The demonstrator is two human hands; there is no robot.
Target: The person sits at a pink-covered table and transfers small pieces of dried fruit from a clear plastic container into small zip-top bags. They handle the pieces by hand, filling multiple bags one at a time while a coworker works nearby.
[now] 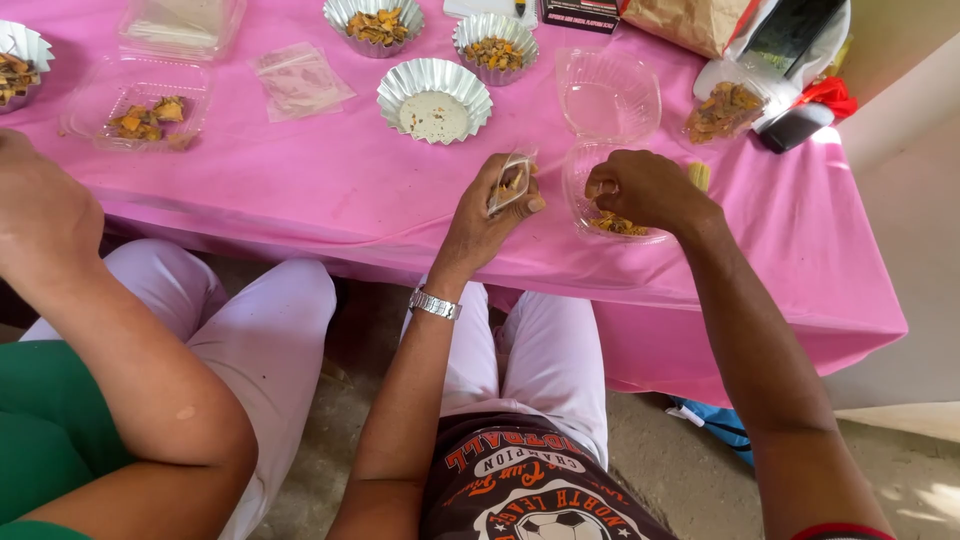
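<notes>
The left hand [487, 215] pinches a small clear bag [511, 181] open above the pink tablecloth [330, 190]; the right hand [643, 188] closes on dried pieces in the clear tub [612, 215] (at the table's edge); a nudge could tip it off.

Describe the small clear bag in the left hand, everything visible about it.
The small clear bag looks like thin see-through plastic. The left hand pinches it upright at the edge of the pink table, and orange-brown pieces show through its wall. It sits just left of the clear clamshell tray, where the right hand rests.
</notes>
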